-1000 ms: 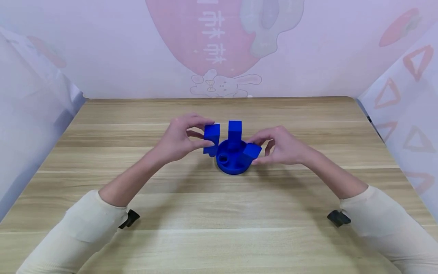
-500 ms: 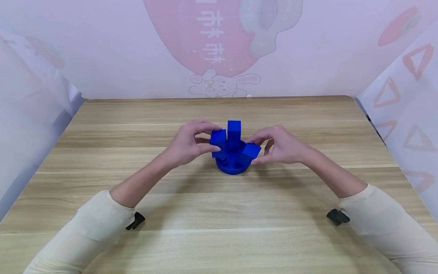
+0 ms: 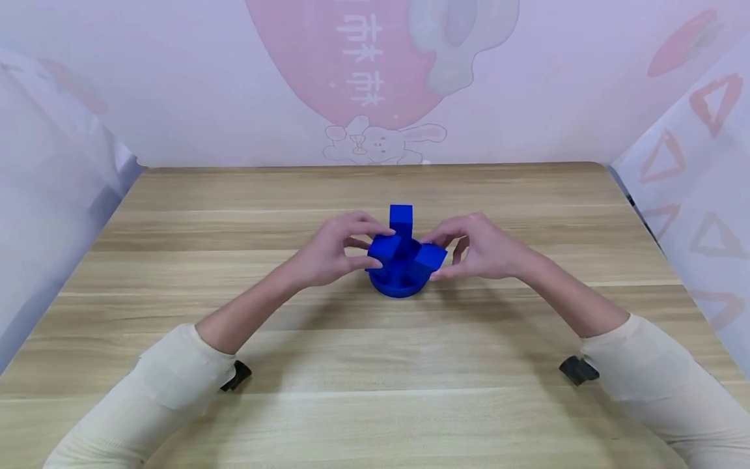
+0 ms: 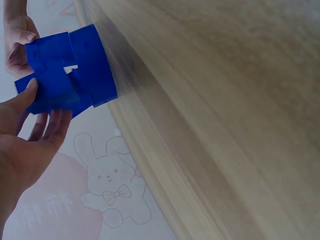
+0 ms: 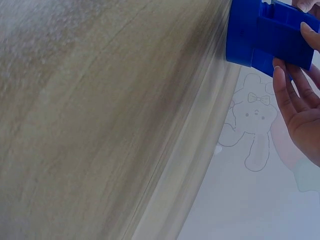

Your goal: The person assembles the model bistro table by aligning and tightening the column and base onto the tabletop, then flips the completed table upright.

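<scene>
A round blue base with a raised rim stands on the table, three blue blocks rising from it. My left hand pinches the left block between thumb and fingers, over the left side of the base. On the other side, my right hand holds the right block, which leans outward at the rim. The back block stands upright, untouched. In the left wrist view, the left block sits close against the base; its lower end is hidden.
The wood-grain table spreads around the base. A pale printed backdrop rises behind its far edge, with more sheeting at both sides. Small black devices show at both forearms, by the cream sleeves.
My left hand has moved right and toward me with its block, from beside the base to over its left side, where the block now tilts. The right hand keeps its hold, nearly still.
</scene>
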`<action>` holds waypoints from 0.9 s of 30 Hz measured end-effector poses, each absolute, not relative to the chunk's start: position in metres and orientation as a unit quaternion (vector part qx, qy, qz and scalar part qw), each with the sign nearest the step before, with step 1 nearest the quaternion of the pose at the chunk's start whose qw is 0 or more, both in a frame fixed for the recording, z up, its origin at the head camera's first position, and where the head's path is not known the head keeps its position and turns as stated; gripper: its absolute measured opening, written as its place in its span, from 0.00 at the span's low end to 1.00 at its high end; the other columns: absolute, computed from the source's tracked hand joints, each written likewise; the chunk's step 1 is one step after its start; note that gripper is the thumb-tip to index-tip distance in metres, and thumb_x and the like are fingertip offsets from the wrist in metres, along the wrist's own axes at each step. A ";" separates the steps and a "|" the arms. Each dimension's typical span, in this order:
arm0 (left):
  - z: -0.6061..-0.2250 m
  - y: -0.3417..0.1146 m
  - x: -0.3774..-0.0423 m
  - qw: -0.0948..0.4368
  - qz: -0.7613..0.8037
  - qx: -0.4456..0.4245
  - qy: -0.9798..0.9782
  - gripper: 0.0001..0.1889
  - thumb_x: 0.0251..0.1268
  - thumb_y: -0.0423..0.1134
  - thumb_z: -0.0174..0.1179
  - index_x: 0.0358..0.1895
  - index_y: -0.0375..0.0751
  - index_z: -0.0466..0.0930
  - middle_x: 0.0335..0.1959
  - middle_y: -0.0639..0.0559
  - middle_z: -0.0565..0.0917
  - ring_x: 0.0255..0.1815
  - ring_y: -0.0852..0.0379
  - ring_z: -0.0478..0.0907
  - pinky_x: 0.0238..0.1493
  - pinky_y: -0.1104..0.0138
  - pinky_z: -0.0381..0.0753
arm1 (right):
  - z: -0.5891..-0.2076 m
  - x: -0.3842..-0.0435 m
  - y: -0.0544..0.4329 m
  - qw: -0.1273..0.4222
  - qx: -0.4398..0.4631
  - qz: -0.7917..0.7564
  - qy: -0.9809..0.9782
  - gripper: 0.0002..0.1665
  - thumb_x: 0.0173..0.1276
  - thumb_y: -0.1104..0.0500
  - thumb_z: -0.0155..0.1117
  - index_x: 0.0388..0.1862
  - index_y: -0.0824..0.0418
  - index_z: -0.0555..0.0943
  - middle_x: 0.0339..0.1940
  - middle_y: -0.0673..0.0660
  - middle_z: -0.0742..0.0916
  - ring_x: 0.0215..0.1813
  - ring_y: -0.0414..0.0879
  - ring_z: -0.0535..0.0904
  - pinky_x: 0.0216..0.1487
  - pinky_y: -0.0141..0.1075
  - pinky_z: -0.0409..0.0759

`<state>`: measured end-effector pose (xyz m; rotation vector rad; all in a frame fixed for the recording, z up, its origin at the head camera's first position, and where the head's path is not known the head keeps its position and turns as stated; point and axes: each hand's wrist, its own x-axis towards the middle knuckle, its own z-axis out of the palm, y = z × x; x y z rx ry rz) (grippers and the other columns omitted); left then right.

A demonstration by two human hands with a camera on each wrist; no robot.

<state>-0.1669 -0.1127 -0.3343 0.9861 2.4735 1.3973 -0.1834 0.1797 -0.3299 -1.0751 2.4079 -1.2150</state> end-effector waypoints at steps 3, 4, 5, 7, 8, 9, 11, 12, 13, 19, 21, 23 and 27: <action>-0.335 -0.110 -0.166 0.071 0.438 0.347 0.827 0.24 0.59 0.25 0.73 0.61 0.32 0.83 0.54 0.38 0.82 0.58 0.43 0.80 0.55 0.52 0.86 | -0.329 -0.183 0.179 0.120 -0.365 -0.413 0.826 0.28 0.53 0.63 0.86 0.53 0.67 0.87 0.45 0.58 0.91 0.46 0.51 0.86 0.37 0.43 0.88; -0.335 -0.108 -0.166 0.071 0.435 0.346 0.828 0.25 0.59 0.26 0.74 0.61 0.32 0.83 0.54 0.38 0.82 0.57 0.43 0.80 0.54 0.53 0.86 | -0.329 -0.183 0.179 0.120 -0.365 -0.412 0.826 0.28 0.53 0.63 0.86 0.53 0.67 0.87 0.45 0.58 0.91 0.46 0.51 0.86 0.37 0.43 0.88; -0.336 -0.107 -0.165 0.068 0.434 0.345 0.830 0.26 0.58 0.27 0.75 0.62 0.31 0.82 0.54 0.38 0.82 0.56 0.43 0.80 0.53 0.54 0.87 | -0.329 -0.183 0.179 0.120 -0.364 -0.411 0.827 0.28 0.53 0.63 0.86 0.53 0.67 0.87 0.45 0.58 0.91 0.47 0.51 0.86 0.37 0.43 0.88; -0.337 -0.103 -0.164 0.059 0.432 0.334 0.836 0.29 0.56 0.31 0.78 0.62 0.30 0.81 0.53 0.39 0.83 0.55 0.44 0.81 0.52 0.54 0.87 | -0.329 -0.183 0.179 0.120 -0.364 -0.410 0.828 0.28 0.53 0.63 0.86 0.54 0.67 0.87 0.45 0.58 0.91 0.46 0.51 0.86 0.37 0.42 0.88; -0.338 -0.101 -0.163 0.054 0.432 0.326 0.839 0.30 0.55 0.33 0.79 0.62 0.29 0.81 0.53 0.39 0.84 0.54 0.45 0.82 0.52 0.54 0.87 | -0.329 -0.183 0.179 0.120 -0.364 -0.410 0.828 0.28 0.53 0.63 0.86 0.53 0.67 0.87 0.45 0.57 0.91 0.46 0.51 0.86 0.37 0.42 0.88; -0.339 -0.099 -0.163 0.049 0.433 0.318 0.842 0.32 0.53 0.34 0.81 0.61 0.29 0.80 0.52 0.39 0.84 0.53 0.46 0.82 0.52 0.55 0.87 | -0.329 -0.183 0.179 0.120 -0.364 -0.410 0.828 0.28 0.53 0.63 0.86 0.53 0.67 0.87 0.44 0.57 0.91 0.46 0.51 0.86 0.36 0.41 0.88; -0.339 -0.096 -0.161 0.038 0.431 0.304 0.848 0.32 0.52 0.37 0.82 0.59 0.29 0.79 0.50 0.40 0.85 0.51 0.46 0.83 0.52 0.55 0.86 | -0.329 -0.183 0.179 0.119 -0.365 -0.410 0.827 0.28 0.53 0.63 0.86 0.53 0.67 0.87 0.44 0.57 0.91 0.46 0.51 0.86 0.36 0.41 0.88; -0.339 -0.095 -0.161 0.034 0.431 0.299 0.851 0.31 0.52 0.37 0.82 0.57 0.29 0.79 0.49 0.40 0.86 0.50 0.47 0.84 0.53 0.55 0.86 | -0.329 -0.182 0.179 0.119 -0.366 -0.410 0.827 0.28 0.53 0.63 0.86 0.53 0.67 0.87 0.44 0.57 0.91 0.46 0.51 0.86 0.36 0.41 0.88; -0.339 -0.095 -0.160 0.031 0.432 0.294 0.852 0.29 0.52 0.37 0.82 0.55 0.30 0.79 0.48 0.41 0.86 0.49 0.47 0.84 0.53 0.55 0.86 | -0.329 -0.183 0.178 0.119 -0.367 -0.410 0.826 0.28 0.53 0.63 0.86 0.53 0.67 0.87 0.44 0.57 0.91 0.46 0.51 0.86 0.36 0.41 0.88; -0.337 -0.098 -0.157 0.016 0.424 0.302 0.854 0.24 0.53 0.35 0.80 0.51 0.31 0.81 0.47 0.42 0.85 0.49 0.48 0.84 0.55 0.54 0.85 | -0.329 -0.183 0.177 0.122 -0.371 -0.410 0.824 0.28 0.53 0.63 0.85 0.54 0.67 0.87 0.45 0.57 0.91 0.47 0.51 0.86 0.37 0.43 0.89; -0.336 -0.100 -0.157 0.014 0.417 0.314 0.853 0.24 0.54 0.35 0.80 0.53 0.30 0.82 0.48 0.42 0.85 0.51 0.47 0.83 0.57 0.52 0.84 | -0.330 -0.183 0.177 0.123 -0.369 -0.411 0.824 0.28 0.54 0.63 0.85 0.54 0.67 0.87 0.45 0.57 0.91 0.47 0.51 0.86 0.37 0.42 0.89; -0.335 -0.102 -0.157 0.017 0.410 0.325 0.852 0.24 0.55 0.35 0.78 0.55 0.30 0.84 0.50 0.43 0.84 0.54 0.47 0.82 0.59 0.49 0.82 | -0.330 -0.182 0.178 0.125 -0.366 -0.414 0.824 0.28 0.53 0.63 0.85 0.54 0.67 0.87 0.45 0.57 0.91 0.47 0.51 0.86 0.37 0.42 0.89; -0.333 -0.108 -0.158 0.037 0.406 0.337 0.849 0.25 0.56 0.31 0.73 0.59 0.31 0.84 0.54 0.42 0.84 0.57 0.46 0.80 0.61 0.47 0.80 | -0.331 -0.182 0.178 0.123 -0.363 -0.421 0.822 0.28 0.52 0.64 0.86 0.53 0.67 0.87 0.44 0.57 0.92 0.46 0.51 0.86 0.36 0.43 0.88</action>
